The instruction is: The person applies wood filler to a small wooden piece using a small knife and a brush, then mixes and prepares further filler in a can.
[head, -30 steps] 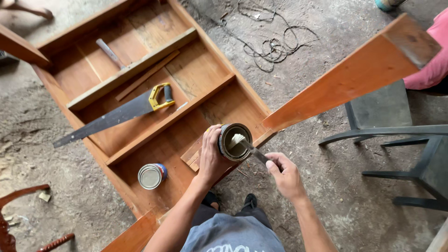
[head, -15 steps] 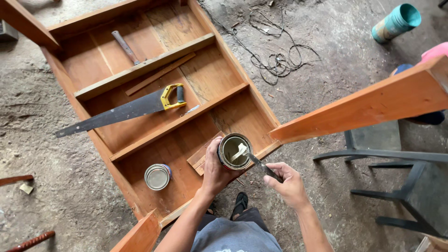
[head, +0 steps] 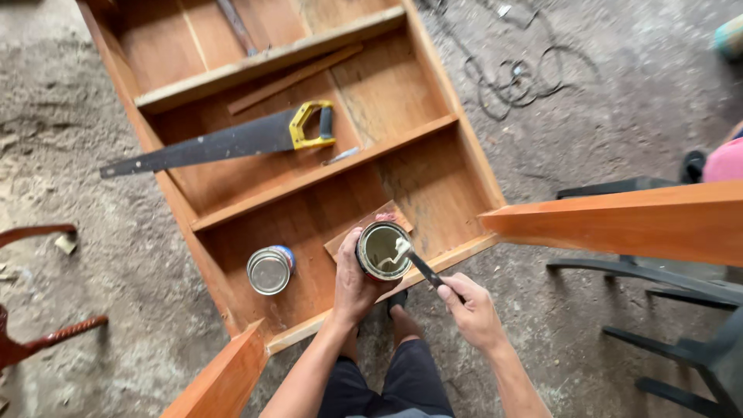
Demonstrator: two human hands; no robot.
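The left hand is wrapped around an open can, fingers closed on its side, holding it just above the shelf frame's lower compartment. The right hand pinches the dark handle of a brush, whose pale tip dips into the can at its right rim, much as half a second ago. A small wood block lies under the can, and a second, closed can stands to its left in the same compartment. Farther up, the saw rests in the middle compartment. Since the earlier frame the view has shifted, so the frame sits higher and the orange beam lower at right.
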